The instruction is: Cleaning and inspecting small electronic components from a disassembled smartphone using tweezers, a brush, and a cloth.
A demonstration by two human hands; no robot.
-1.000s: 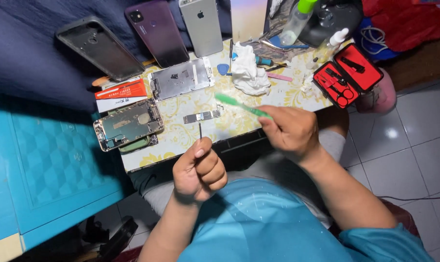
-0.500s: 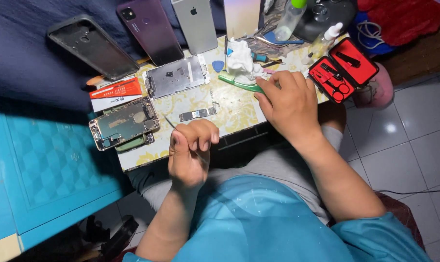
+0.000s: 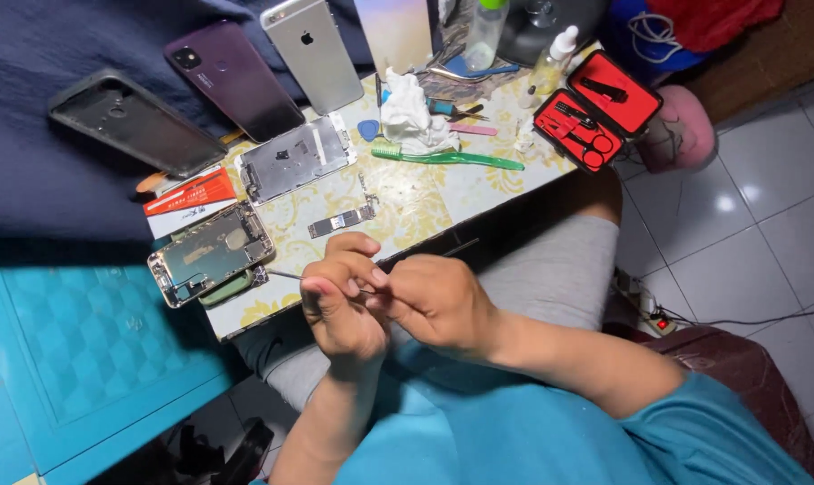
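Note:
My left hand [image 3: 335, 310] and my right hand [image 3: 438, 301] meet just in front of the table's near edge, above my lap. Both pinch a thin metal tool [image 3: 283, 275]; one end pokes out left toward the opened phone chassis [image 3: 211, 254], the other end shows to the right of my fingers. A green toothbrush [image 3: 452, 160] lies loose on the patterned tabletop [image 3: 425, 202]. A small circuit board [image 3: 342, 220] lies between the brush and my hands.
A metal phone plate [image 3: 290, 160], crumpled white tissue [image 3: 407, 117], open red tool case [image 3: 595, 108], red-and-white box [image 3: 191, 198] and small bottles [image 3: 550, 63] crowd the table. A purple phone [image 3: 236, 81], silver phone [image 3: 312, 54] and black case [image 3: 124, 121] lie behind.
My right hand laid the green toothbrush on the table and came back to join my left hand. Both now grip the thin tool, turned from upright to roughly level.

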